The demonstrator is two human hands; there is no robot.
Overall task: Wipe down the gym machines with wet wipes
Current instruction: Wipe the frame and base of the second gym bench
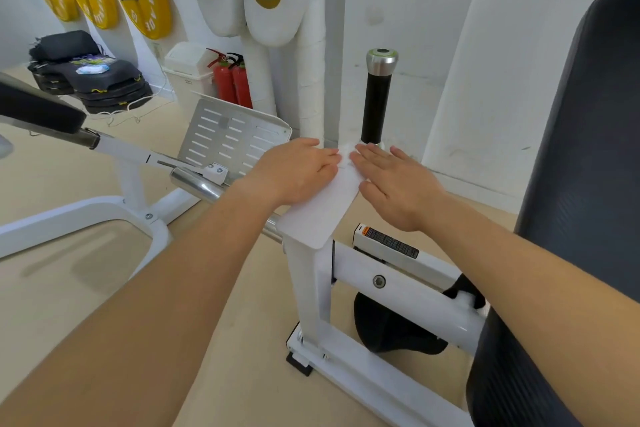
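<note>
Left hand (pixel 298 170): flat on the white plate (pixel 311 222), fingers straight, tips at the wipe.
Wipe (pixel 346 152): bunched at the plate's far end, between both sets of fingertips.
Right hand (pixel 394 184): flat too, fingers straight, gripping nothing.
Handle (pixel 375 104): upright, just behind the wipe.
Tip: better spread out first, then pressed down and dragged back over the whole plate, corners included.

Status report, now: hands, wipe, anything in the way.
Left hand and right hand open, flat on white machine plate. Wet wipe bunched between their fingertips, plate's far end. Black upright handle directly behind wipe.
</note>
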